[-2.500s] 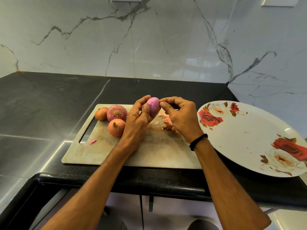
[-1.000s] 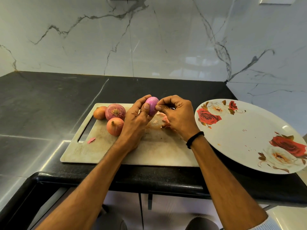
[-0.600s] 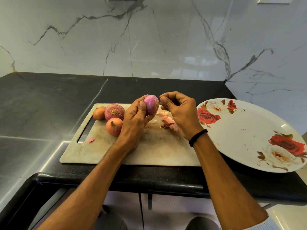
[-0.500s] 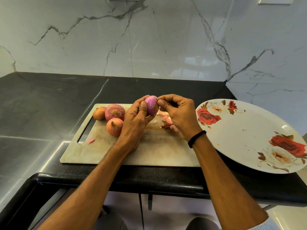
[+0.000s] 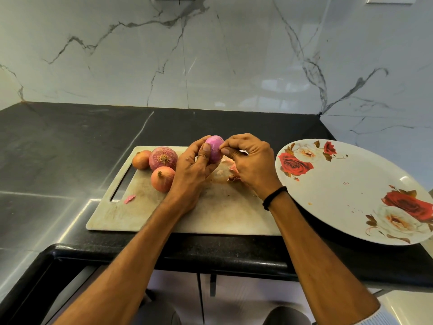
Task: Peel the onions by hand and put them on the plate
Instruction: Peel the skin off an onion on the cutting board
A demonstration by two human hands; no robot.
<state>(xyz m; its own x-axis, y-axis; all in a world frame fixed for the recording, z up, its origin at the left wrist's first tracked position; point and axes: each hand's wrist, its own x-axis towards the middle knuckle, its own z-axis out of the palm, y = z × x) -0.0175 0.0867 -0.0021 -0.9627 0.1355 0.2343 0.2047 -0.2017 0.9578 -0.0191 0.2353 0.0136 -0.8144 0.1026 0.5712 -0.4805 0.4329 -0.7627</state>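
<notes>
Nearest the camera, 2 bare forearms reach forward over the black front edge of the surface [image 5: 70, 141]. The right wrist wears a dark band [image 5: 274, 198]. Below the arms lies a pale, stained cutting board [image 5: 222, 214], its handle slot at the left end, with a small pink scrap of skin [image 5: 129, 199] just beside the slot.

Above the middle of the board, the left hand [image 5: 189, 170] grips a glossy pink onion [image 5: 214, 148], thumb on its near face and fingers curled behind it, holding it clear of the board. The right hand [image 5: 253, 163] meets it from the right, fingers curled, thumb and forefinger pinching at the onion's side. Loose peelings [image 5: 233, 172] lie on the board under the right hand.

At the board's far left sit 3 unpeeled onions close together: a small tan one [image 5: 141, 159], a larger reddish one [image 5: 163, 158] and an orange one [image 5: 162, 178] nearer the left hand.

To the right, a large white plate [image 5: 346, 191] printed with red roses rests on the surface, with no onion on it. Behind rises a white marble wall [image 5: 210, 55] with grey veins.
</notes>
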